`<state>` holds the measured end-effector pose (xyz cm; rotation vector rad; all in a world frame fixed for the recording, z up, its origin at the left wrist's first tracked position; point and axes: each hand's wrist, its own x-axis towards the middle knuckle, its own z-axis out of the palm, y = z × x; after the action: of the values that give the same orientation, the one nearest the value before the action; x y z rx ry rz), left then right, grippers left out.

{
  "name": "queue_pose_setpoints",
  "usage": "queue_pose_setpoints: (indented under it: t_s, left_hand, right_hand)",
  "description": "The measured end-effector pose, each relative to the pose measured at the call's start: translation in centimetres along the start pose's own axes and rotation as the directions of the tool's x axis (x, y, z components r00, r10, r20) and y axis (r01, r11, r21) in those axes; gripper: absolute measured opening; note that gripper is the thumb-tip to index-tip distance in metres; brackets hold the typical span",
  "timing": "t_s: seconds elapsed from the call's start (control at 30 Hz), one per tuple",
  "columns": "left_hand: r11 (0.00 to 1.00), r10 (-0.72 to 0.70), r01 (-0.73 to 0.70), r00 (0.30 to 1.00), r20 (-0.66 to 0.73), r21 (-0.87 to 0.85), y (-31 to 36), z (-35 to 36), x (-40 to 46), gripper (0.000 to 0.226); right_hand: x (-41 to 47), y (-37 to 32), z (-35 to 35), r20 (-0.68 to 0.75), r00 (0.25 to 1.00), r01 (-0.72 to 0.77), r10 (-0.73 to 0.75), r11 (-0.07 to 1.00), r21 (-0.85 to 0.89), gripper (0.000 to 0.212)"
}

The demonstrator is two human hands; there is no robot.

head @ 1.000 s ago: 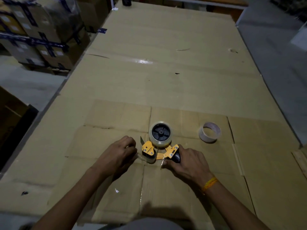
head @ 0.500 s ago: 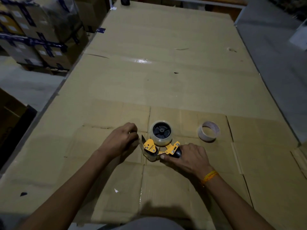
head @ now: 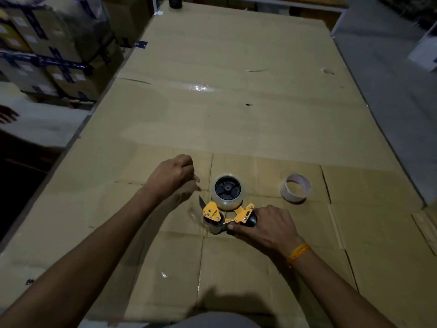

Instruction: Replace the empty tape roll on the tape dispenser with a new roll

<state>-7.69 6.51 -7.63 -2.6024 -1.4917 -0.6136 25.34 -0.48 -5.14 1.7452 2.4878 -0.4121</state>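
Observation:
The yellow tape dispenser (head: 214, 213) lies on its side on the cardboard-covered table (head: 236, 114). A clear tape roll (head: 227, 191) sits on its black hub. My right hand (head: 262, 224) grips the dispenser's black handle. My left hand (head: 176, 176) is up and to the left of the roller, fingers pinched on the clear tape's free end (head: 192, 209), which stretches from the roller toward the hand. The empty cardboard core (head: 296, 188) stands on the table to the right of the dispenser.
Stacked cartons with dark strapping (head: 47, 48) stand off the table's left side. A dark object (head: 175, 1) sits at the table's far edge. Grey floor (head: 390, 91) lies along the right side of the table.
My left hand has moved up and away from the dispenser's front, drawing the clear tape end out with it. My right hand stays on the handle.

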Motion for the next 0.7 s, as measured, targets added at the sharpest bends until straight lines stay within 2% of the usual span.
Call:
queue_pose_setpoints:
  t_s: [0.23, 0.37, 0.43, 0.53, 0.7]
  left_hand:
    - [0.995, -0.090, 0.090, 0.996, 0.006, -0.048, 0.0, 0.6, -1.2, 0.031]
    - [0.955, -0.254, 0.255, 0.967, 0.023, -0.150, 1.0, 1.1, -3.5, 0.053]
    - [0.915, -0.353, 0.351, 0.935, 0.027, -0.200, 2.0, 1.4, -4.7, 0.055]
    - [0.831, -0.493, 0.477, 0.870, 0.019, -0.287, 3.5, 1.8, -6.0, 0.044]
    - [0.649, -0.722, 0.632, 0.687, -0.082, -0.424, 5.5, 1.3, -7.1, 0.040]
  right_hand:
    - [0.0, 0.0, 0.2, -0.014, 1.000, -0.009, 0.009, 1.000, 0.003, 0.076]
    - [-0.2, -0.2, 0.7, 0.002, 0.999, -0.041, 0.041, 0.999, 0.028, 0.080]
    - [-0.6, -0.9, 0.9, 0.016, 0.997, -0.070, 0.070, 0.995, 0.066, 0.078]
    - [-1.4, -2.3, 1.5, 0.029, 0.994, -0.105, 0.102, 0.984, 0.146, 0.075]
    - [-2.2, -4.5, 3.6, 0.167, 0.971, -0.220, 0.174, 0.922, 0.319, 0.071]
